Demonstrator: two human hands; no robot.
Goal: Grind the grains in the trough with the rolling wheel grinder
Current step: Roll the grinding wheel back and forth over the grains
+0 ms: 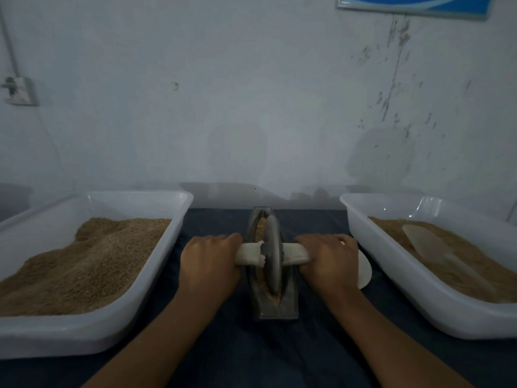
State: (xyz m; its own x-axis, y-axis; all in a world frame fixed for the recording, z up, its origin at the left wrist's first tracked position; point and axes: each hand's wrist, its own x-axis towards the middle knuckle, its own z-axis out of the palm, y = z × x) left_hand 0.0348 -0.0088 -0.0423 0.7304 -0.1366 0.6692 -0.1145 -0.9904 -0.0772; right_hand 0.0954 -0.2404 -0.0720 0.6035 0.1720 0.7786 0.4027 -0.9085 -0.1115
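A narrow grey boat-shaped trough (288,305) lies lengthways on the dark cloth in the middle of the head view, with brown grains (260,226) showing at its far end and some at the near end. The dark grinding wheel (272,256) stands upright in the trough, about midway along it. A pale handle (247,254) runs through the wheel to both sides. My left hand (208,263) grips the left end of the handle. My right hand (330,261) grips the right end.
A white tub (140,301) of brown grain stands at the left. Another white tub (391,273) at the right holds grain and a pale scoop (428,242). A small white disc (365,271) lies beside my right hand. A wall stands close behind the table.
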